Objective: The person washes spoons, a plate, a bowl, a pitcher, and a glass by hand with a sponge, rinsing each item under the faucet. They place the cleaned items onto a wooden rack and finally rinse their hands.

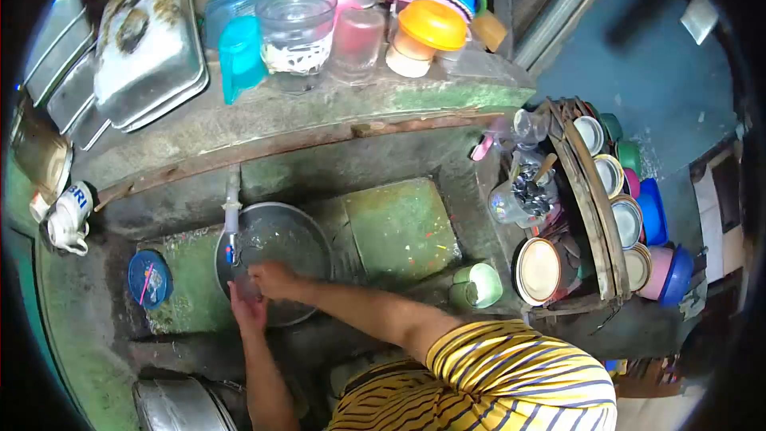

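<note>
Over a large grey basin (319, 227) of water, both my hands meet at a small see-through cup (249, 290). My left hand (249, 315) is wrapped round the cup from below and the left. From the right, my right hand (275, 281) is closed at the cup's rim; whether its fingers hold anything is hidden. Just above the hands is a tap (231, 247) with a blue part, on a pale upright pipe (232, 203). The water's surface has small light specks on it.
Left of the basin sits a blue bowl (149, 279) with a pink stick; to its right, a pale green container (476, 285). A wooden rack (594, 199) holds plates and bowls. Along the ledge stand metal trays (148, 48), a glass bowl (295, 28) and a yellow-lidded container (431, 25).
</note>
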### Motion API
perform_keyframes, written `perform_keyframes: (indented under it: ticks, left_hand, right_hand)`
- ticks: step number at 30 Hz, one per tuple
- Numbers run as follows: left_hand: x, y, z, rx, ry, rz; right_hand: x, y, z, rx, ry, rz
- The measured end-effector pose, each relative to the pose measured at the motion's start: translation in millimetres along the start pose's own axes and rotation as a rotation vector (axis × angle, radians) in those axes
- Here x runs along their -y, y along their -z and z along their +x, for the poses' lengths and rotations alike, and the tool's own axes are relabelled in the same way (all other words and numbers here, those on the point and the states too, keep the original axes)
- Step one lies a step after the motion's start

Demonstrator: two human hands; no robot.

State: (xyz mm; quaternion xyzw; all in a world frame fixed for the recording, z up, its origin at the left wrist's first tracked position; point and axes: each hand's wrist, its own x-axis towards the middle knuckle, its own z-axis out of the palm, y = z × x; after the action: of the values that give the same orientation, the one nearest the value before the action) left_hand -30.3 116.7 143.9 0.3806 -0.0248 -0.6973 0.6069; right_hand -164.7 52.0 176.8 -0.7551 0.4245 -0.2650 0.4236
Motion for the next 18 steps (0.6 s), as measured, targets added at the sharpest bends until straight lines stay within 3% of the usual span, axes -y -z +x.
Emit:
perform_keyframes:
  ticks: [1,3,4,6,8,9,11,13,17,18]
  left_hand:
    - [-1,-4,-7,0.19,0.03,0.022]
    - [12,-44,-38,0.09,-0.052,0.162]
    - [19,-59,-46,-0.016,-0.149,0.294]
    - [38,-58,-48,0.016,-0.121,0.285]
    - [61,-74,-57,0.034,-0.132,0.74]
    - [78,-62,-48,0.168,-0.214,0.76]
    - [93,-94,-63,0.263,-0.209,0.727]
    - [98,-120,-78,0.379,-0.098,0.719]
    - [113,-143,-90,0.339,-0.054,0.733]
    - [117,-139,-89,0.349,-0.068,0.79]
  right_hand:
    - [-1,13,-5,-0.015,-0.001,-0.007]
    - [2,40,-31,0.098,-0.243,0.47]
    - [-11,44,-42,0.02,-0.288,0.46]
    - [-33,65,-65,-0.098,-0.441,0.598]
    - [-39,93,-96,-0.23,-0.639,0.846]
    - [-40,106,-113,-0.323,-0.727,0.944]
    - [-62,133,-152,-0.171,-0.578,1.255]
    - [-77,169,-176,-0.25,-0.601,1.289]
    - [-42,278,-202,-0.755,-0.458,1.655]
    - [-35,303,-202,-0.755,-0.449,1.664]
